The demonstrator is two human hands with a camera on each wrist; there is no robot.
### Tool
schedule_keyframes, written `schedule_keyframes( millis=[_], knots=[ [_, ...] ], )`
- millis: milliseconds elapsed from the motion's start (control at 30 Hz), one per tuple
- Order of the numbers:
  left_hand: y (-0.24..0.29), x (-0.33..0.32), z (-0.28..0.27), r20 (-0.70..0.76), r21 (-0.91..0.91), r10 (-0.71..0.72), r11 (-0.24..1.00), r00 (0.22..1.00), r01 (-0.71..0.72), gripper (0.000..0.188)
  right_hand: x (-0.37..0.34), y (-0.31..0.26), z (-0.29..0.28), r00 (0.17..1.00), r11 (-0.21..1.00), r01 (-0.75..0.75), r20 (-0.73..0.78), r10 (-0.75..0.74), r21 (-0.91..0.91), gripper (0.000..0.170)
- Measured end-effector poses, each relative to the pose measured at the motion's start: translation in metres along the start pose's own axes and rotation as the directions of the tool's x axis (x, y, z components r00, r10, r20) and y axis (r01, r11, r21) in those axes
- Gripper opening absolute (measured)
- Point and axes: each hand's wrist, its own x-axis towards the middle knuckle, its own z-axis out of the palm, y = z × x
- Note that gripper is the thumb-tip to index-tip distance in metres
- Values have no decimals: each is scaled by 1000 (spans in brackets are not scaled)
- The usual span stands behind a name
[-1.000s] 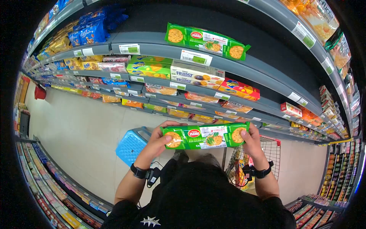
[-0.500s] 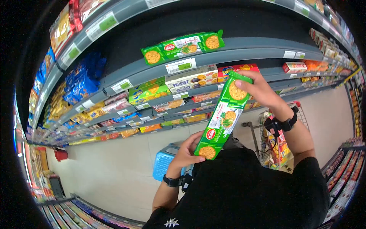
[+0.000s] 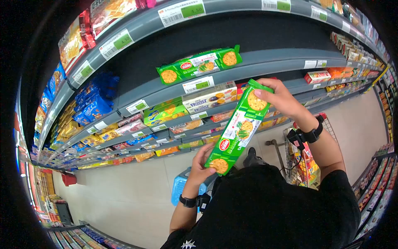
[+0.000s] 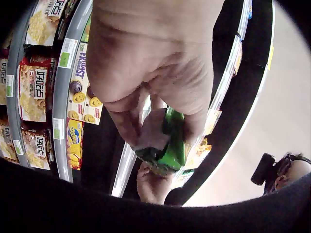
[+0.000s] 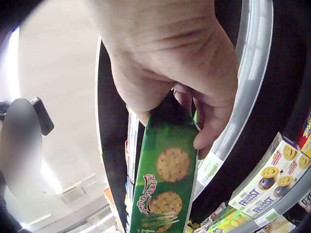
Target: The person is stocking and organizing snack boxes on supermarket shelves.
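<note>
Before a shelf [image 3: 269, 68] bearing a similar packet [image 3: 200, 66], the left hand [image 3: 200, 167] and right hand [image 3: 281, 98] held a green cracker pack [image 3: 237, 130] aslant, each grip clamped on one end.

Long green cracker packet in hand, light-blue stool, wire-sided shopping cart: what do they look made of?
Long green cracker packet: glossy, probably plastic film, given its flattened, crinkled end. Light-blue stool: likely moulded plastic, judging by its even colour; partly hidden, finish unclear. Wire-sided shopping cart: probably metal, from its thin, greyish mesh; finish unclear.
</note>
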Motion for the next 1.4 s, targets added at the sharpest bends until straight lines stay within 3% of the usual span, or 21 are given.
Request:
schedule_keyframes(
  millis=[33, 100, 133, 233, 300, 367, 433, 567, 633, 667, 767, 833, 900, 967, 1000, 1033, 1133, 1233, 1400],
  knots=[
    [1, 2, -2, -1, 2, 15, 1000, 1000, -15, 89, -1, 0, -2, 1000, 1000, 12, 6, -12, -8, 31],
    [8, 8, -1, -309, -145, 35, 986, 951, -83, 84, -4, 5, -3, 999, 999, 43, 3, -43, 13, 32],
    [17, 12, 0, -366, -129, 72, 984, 928, -127, 74, -6, 5, -2, 1000, 998, 11, 10, -12, 62, 33],
    [47, 32, -17, -408, -90, 112, 983, 906, -162, 60, -4, 3, 4, 996, 987, 83, -24, -80, 136, 32],
    [76, 51, -19, -427, 68, 236, 971, 873, -229, 48, 7, -3, 2, 993, 984, 118, -36, -114, 131, 30],
    [110, 73, -27, -402, 325, 323, 925, 857, -196, 46, 21, -19, 3, 971, 973, 203, -153, -185, 113, 29],
    [144, 101, -25, -346, 394, 428, 874, 835, -285, 43, 38, -34, 1, 963, 963, 244, -145, -227, 111, 28],
    [196, 153, -36, -294, 560, 502, 780, 813, -279, 39, 82, -50, -6, 908, 919, 393, -176, -380, 40, 27],
    [208, 177, -46, -275, 594, 534, 748, 800, -296, 41, 104, -52, -11, 847, 868, 482, -191, -496, -116, 27],
    [214, 189, -54, -270, 596, 543, 743, 795, -305, 41, 114, -52, -17, 881, 894, 432, -158, -446, -116, 29],
    [223, 223, -70, -196, 721, 610, 620, 768, -308, 41, 149, -44, -27, 836, 845, 457, -189, -515, -277, 30],
    [224, 239, -73, -127, 780, 641, 536, 757, -323, 40, 166, -35, -29, 832, 860, 457, -231, -503, -228, 31],
    [216, 257, -94, -125, 772, 635, 545, 763, -327, 33, 189, -19, -33, 787, 840, 474, -302, -539, -263, 37],
    [213, 266, -108, -40, 885, 544, 409, 838, -223, 30, 208, 1, -41, 776, 824, 452, -305, -553, -343, 36],
    [213, 261, -104, -55, 917, 472, 373, 880, -143, 30, 202, 0, -39, 842, 853, 348, -270, -467, -389, 37],
    [208, 257, -104, -57, 917, 468, 375, 882, -140, 30, 197, -1, -37, 897, 867, 242, -239, -371, -436, 38],
    [198, 248, -104, -195, 889, 281, 455, 940, 48, 32, 203, 21, -39, 895, 879, 278, -229, -384, -387, 38],
    [205, 250, -96, -211, 902, 288, 425, 934, 72, 35, 210, 21, -51, 908, 898, 277, -212, -361, -340, 37],
    [201, 245, -95, -266, 835, 246, 542, 932, 95, 53, 205, 15, -46, 913, 899, 257, -214, -346, -356, 38]
  ],
)
